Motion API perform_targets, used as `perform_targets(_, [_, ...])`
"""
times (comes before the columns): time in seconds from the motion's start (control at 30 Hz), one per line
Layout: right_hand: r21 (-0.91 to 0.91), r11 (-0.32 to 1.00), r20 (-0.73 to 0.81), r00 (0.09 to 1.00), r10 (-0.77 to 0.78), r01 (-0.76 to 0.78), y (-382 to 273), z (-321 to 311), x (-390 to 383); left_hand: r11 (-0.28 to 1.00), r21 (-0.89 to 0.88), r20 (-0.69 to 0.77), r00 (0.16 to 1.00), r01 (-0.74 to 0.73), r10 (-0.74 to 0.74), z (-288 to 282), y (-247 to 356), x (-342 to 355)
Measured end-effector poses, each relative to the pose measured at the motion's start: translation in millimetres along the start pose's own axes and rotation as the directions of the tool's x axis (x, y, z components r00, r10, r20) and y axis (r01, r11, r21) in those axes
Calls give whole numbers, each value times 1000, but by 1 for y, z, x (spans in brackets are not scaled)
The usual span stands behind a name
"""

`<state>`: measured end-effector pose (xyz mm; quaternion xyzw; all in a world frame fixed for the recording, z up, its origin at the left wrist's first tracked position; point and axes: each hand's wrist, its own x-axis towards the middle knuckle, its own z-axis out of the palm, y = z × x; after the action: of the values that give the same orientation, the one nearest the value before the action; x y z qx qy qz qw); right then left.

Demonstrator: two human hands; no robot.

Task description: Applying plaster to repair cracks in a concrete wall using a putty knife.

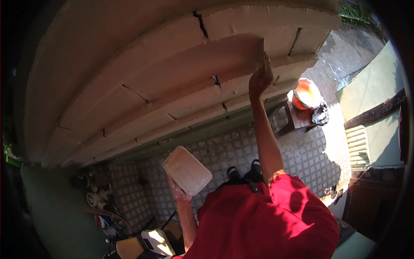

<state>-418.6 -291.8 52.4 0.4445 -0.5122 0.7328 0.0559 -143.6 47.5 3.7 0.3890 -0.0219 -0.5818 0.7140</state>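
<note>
My left hand [178, 190] is closed around the side of a pale, rounded rectangular plastic tub [189, 170], smeared with white paste, held out over the floor. Whitish residue also coats the fingers of that hand. Reaching up and forward, my right hand [262, 80] grips a thin, flat scraper [261, 51], seen nearly edge-on. Its blade is up against the stepped, cream-coloured panelling [185, 64]. Dark cracks and gaps run across several of the panelling's bands. The scraper's handle is mostly hidden by my fingers.
A white and orange bucket [307, 94] stands on a small wooden bench [297, 117] to the right, with a crumpled bag beside it. Chairs [129, 248] and assorted household items sit at the lower left. The floor [228, 146] is patterned tile; sunlit paving lies beyond the bench.
</note>
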Motion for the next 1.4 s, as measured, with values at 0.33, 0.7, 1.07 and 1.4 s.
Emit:
perform_targets(0.33, [341,933,298,955,9,-115,-75,23,-101,999,-32,-3,1000,22,-22,-2,0,13])
perform_targets(0.7, [627,685,188,926,328,-371,-6,-8,1,996,-46,-20,997,78,-79,-2,-6,11])
perform_targets(1.07, [87,988,137,984,115,-128,-119,37,-39,995,-104,-71,997,3,-10,-26,4,-3])
perform_targets(1.4, [363,931,304,949,-85,-33,-171,67,-124,999,-48,58,998,-25,28,-19,2,-11])
